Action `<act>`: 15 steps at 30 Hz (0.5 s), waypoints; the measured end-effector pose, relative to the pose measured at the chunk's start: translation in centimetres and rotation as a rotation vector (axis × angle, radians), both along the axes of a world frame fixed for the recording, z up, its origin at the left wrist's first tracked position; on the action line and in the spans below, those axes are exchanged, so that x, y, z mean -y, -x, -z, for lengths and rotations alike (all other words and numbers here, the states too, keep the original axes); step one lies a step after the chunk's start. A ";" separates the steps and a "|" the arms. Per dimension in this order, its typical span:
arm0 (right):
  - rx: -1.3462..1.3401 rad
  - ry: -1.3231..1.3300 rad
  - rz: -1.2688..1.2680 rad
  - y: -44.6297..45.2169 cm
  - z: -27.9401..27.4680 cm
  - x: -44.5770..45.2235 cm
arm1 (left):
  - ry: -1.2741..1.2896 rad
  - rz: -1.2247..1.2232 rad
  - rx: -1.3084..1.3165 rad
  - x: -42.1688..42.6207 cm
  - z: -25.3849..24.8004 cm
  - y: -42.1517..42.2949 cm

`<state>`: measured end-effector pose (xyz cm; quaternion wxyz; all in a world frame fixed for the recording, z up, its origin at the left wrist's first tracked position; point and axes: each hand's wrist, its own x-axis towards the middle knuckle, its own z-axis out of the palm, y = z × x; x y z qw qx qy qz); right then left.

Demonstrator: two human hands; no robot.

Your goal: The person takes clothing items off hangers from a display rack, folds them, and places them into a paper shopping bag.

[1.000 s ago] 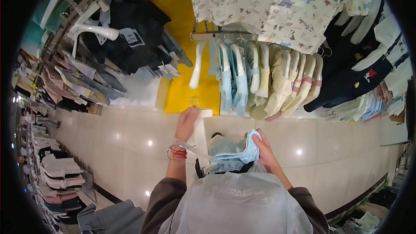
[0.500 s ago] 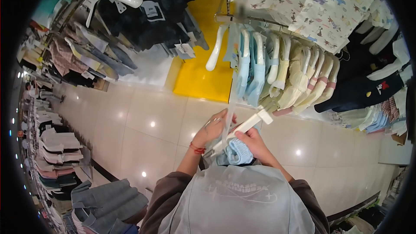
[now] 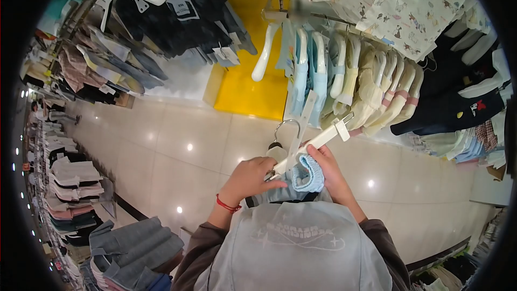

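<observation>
In front of my chest, a white clip hanger (image 3: 318, 143) slants up to the right, its metal hook (image 3: 287, 124) pointing away from me. My left hand (image 3: 252, 179) is closed around its lower left end, near a clip. Closed too, my right hand (image 3: 327, 171) grips the light blue ribbed garment (image 3: 308, 175) just below the hanger bar. A translucent strip (image 3: 303, 126) stands up across the bar. The rest of the garment, near my grey apron (image 3: 296, 237), is partly hidden by my hands.
Ahead hangs a rail of small blue and cream clothes (image 3: 318, 81) beside a yellow panel (image 3: 250, 94). Dark shirts (image 3: 172, 16) hang at upper left, and an animal-print garment (image 3: 377, 0) at upper right. Folded clothes (image 3: 132, 248) lie at lower left. A distant person (image 3: 40, 113) stands far left.
My left hand has come down from the hanger's top to its left end. The hanger has swung from upright to slanting right, and its hook now shows. My right hand stays by the blue garment.
</observation>
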<state>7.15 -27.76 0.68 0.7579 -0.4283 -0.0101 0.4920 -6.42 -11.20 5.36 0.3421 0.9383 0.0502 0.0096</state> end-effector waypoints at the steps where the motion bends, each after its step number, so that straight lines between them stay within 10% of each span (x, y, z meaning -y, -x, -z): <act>1: -0.005 0.010 -0.008 -0.3 -0.2 0.4 | -0.035 0.009 0.016 -0.1 -0.3 -0.1; 15: 0.147 0.032 0.032 -0.9 0.1 3.7 | 0.036 0.037 0.148 0.1 0.1 -2.9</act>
